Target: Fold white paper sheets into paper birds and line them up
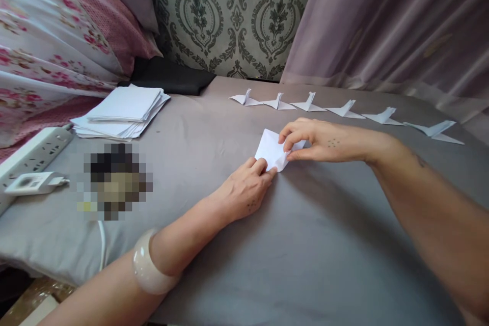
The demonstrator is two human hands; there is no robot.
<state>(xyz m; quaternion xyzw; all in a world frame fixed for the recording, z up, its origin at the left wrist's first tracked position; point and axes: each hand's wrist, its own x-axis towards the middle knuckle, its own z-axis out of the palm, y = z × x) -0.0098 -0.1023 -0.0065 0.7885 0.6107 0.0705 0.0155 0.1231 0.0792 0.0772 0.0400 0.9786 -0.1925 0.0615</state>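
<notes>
A small white folded paper (270,150) lies on the grey bedsheet (313,244) in the middle of the view. My left hand (246,191) pinches its near corner, fingers pressed together on the paper. My right hand (317,140) comes in from the right and grips the paper's right edge with curled fingers. A pale bangle (147,265) circles my left wrist.
Several folded white paper shapes (346,109) stand in a row along the far side. A stack of white sheets (122,112) lies at the left, near a white power strip (32,153) and charger (32,183). Floral pillows (57,35) and a curtain (401,25) bound the bed.
</notes>
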